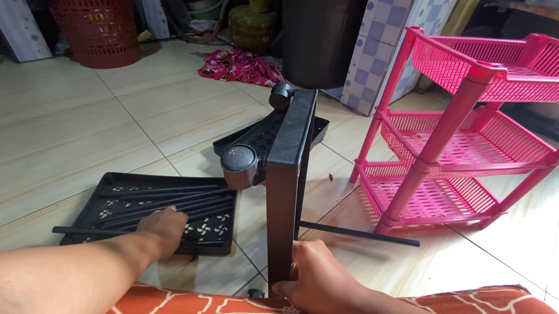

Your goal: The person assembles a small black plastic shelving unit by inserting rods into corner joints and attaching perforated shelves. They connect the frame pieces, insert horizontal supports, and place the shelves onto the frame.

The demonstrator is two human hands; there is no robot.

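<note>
A black plastic shelf tray [289, 171] stands on its edge in front of me, with round caster wheels [240, 161] at its corners. My right hand [319, 279] grips its lower edge near the floor. To the left a second black tray [119, 195] lies flat on the tiles, holding several thin black rods [178, 202]. My left hand [165, 229] reaches onto that tray and closes over the rods' near ends. One loose black rod [359, 234] lies on the floor to the right. A third black tray [254, 137] lies behind the upright one.
A pink three-tier plastic rack [470, 144] stands at the right. A red laundry basket [92, 16] sits at the back left, a crumpled pink cloth [240, 67] and a dark bin [320, 32] behind. Orange patterned fabric [229, 312] covers my lap.
</note>
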